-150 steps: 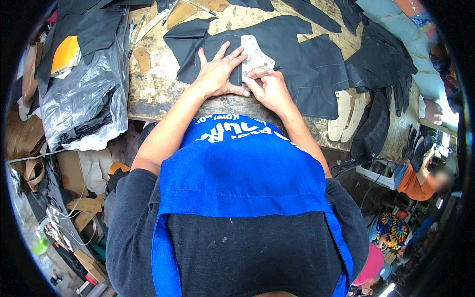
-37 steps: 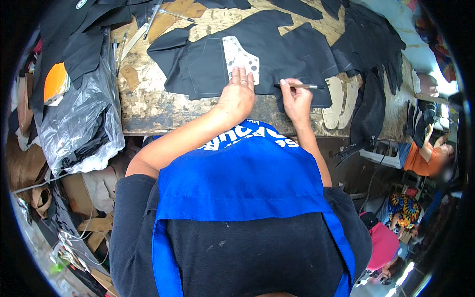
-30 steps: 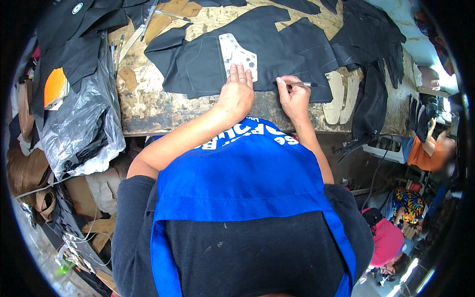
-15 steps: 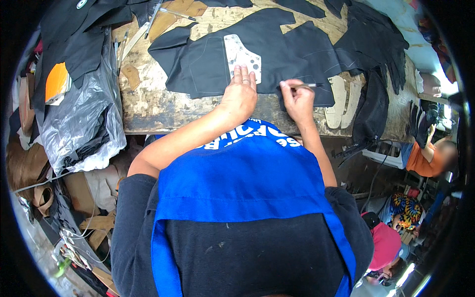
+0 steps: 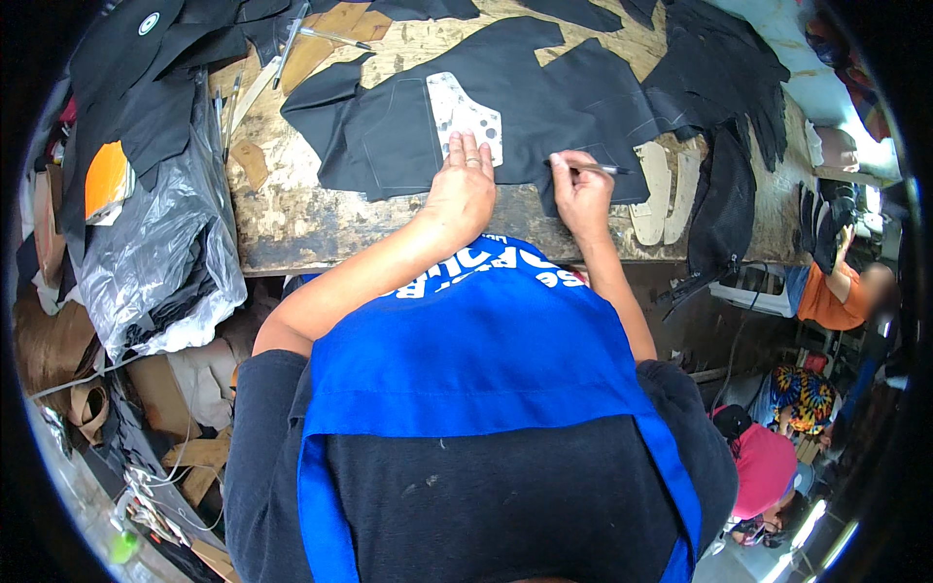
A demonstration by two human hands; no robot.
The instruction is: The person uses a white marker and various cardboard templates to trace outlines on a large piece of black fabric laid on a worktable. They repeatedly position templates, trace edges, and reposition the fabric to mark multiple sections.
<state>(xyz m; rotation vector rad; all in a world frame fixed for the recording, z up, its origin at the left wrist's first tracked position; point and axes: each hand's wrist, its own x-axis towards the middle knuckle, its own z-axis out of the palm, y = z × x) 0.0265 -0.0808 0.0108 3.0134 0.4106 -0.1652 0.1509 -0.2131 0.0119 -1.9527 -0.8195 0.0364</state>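
A large black sheet of leather-like material (image 5: pixel 530 102) lies across the worktable, marked with thin pale outlines. On it rests a white angular pattern piece (image 5: pixel 450 97) with dark spots and holes. My left hand (image 5: pixel 462 194) lies flat on the lower part of this piece, fingers stretched out and pressing it against the sheet. To the right, over the sheet's near edge, my right hand (image 5: pixel 585 196) pinches a slim dark pen (image 5: pixel 612 169) between thumb and fingers. The pen points away to the right; its writing tip cannot be made out.
Pale pattern pieces (image 5: pixel 649 209) lie right of the sheet, beside hanging black material (image 5: pixel 724 194). Pens (image 5: pixel 290 51) and brown scraps (image 5: pixel 326 39) are at the back left. A plastic bag (image 5: pixel 160 257) hangs off the left edge. Co-workers, one in orange (image 5: pixel 836 296), are at the right.
The whole view has shifted slightly. My left hand stays flat on the pattern piece, and my right hand keeps its pinch on the pen in nearly the same spot.
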